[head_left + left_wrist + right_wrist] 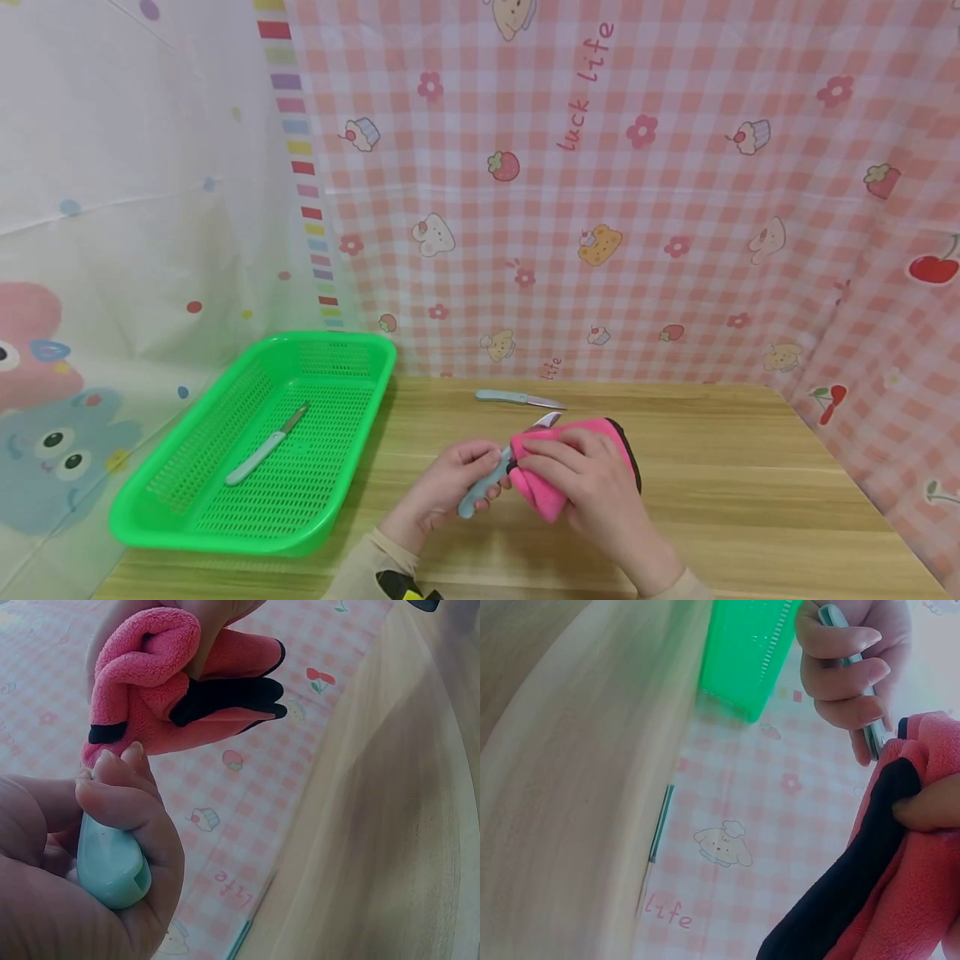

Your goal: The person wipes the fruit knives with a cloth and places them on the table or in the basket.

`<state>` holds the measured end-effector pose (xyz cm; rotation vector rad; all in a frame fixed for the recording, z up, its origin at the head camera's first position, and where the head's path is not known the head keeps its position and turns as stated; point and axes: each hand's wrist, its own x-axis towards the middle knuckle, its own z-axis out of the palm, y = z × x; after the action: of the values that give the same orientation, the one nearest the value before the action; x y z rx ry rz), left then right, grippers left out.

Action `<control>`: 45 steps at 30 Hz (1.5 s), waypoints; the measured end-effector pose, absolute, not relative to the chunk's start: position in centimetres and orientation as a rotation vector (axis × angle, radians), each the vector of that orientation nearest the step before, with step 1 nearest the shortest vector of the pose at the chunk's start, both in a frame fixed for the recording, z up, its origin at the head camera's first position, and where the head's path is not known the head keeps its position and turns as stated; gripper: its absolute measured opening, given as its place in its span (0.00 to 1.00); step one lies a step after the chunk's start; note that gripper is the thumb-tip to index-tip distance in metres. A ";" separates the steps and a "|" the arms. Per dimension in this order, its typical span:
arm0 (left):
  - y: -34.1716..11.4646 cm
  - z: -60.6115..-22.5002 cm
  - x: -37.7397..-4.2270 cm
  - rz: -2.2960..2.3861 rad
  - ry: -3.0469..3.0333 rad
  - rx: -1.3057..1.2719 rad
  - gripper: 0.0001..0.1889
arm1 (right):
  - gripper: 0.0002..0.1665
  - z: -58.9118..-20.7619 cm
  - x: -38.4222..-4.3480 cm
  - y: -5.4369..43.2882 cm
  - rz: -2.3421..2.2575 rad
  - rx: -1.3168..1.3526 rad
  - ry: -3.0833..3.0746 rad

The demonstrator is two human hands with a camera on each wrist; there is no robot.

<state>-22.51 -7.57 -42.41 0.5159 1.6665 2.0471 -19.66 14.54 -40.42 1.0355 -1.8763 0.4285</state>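
Observation:
My left hand (459, 483) grips the light blue handle of a paring knife (483, 492), with the blade pointing up and away to the right. A folded pink cloth (543, 492) with black edging is held in my right hand (588, 475) against the knife where handle and blade meet. The cloth covers part of the blade; its tip shows above the fabric. In the left wrist view, the fingers curl round the knife handle (112, 862), and the cloth (150, 697) sits just beyond them. The right wrist view shows the thumb pressing into the cloth (922, 847).
A green plastic basket (365, 450) stands on the left of the wooden table (720, 500), with a second paring knife (262, 454) lying inside. Behind my hands, a third paring knife (502, 397) lies near the table's back edge. A pink checked curtain (555, 208) hangs behind the table.

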 end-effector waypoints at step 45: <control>-8.8 -41.9 -23.2 2.064 1.725 0.454 0.15 | 0.29 -38.9 -20.5 19.6 0.499 0.769 -1.993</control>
<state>-23.16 -8.85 -41.87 0.4536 1.7247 2.0643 -20.49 19.62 -38.85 0.7690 -1.9933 0.4994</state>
